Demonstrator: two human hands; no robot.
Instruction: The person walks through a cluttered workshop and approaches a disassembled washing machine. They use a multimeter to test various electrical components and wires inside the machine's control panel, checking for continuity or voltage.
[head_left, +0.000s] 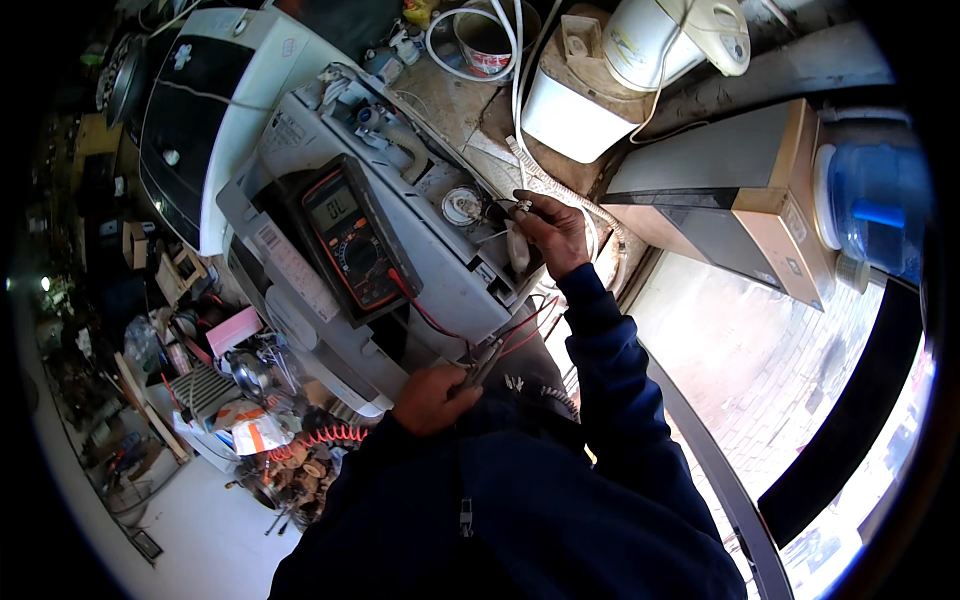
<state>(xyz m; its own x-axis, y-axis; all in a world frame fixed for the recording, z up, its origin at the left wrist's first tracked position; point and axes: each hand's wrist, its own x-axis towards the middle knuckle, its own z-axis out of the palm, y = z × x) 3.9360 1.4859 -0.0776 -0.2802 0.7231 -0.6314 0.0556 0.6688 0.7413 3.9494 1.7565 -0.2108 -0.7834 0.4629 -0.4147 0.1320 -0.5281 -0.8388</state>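
My right hand (556, 238) pinches a small white connector (523, 206) with thin wires, above the opened back of a grey appliance (440, 275), which looks like a washing machine. Beside that hand a whitish oblong part (517, 247) hangs by the opening, near a round white fitting (462, 206). Closer to my body, my left hand (436, 400) is closed round a slim grey tool (486, 362); its kind is unclear. A black and orange multimeter (350, 238) rests on the appliance, its display lit. Its red lead (425, 315) runs toward my left hand.
A corrugated hose (405, 150) lies inside the appliance. To the right stand a large carton (700, 190) and a blue water bottle (880, 210). A white container (575, 115) and a bucket (485, 45) are at the back. Tools and parts clutter the left, with a red coiled hose (315, 437).
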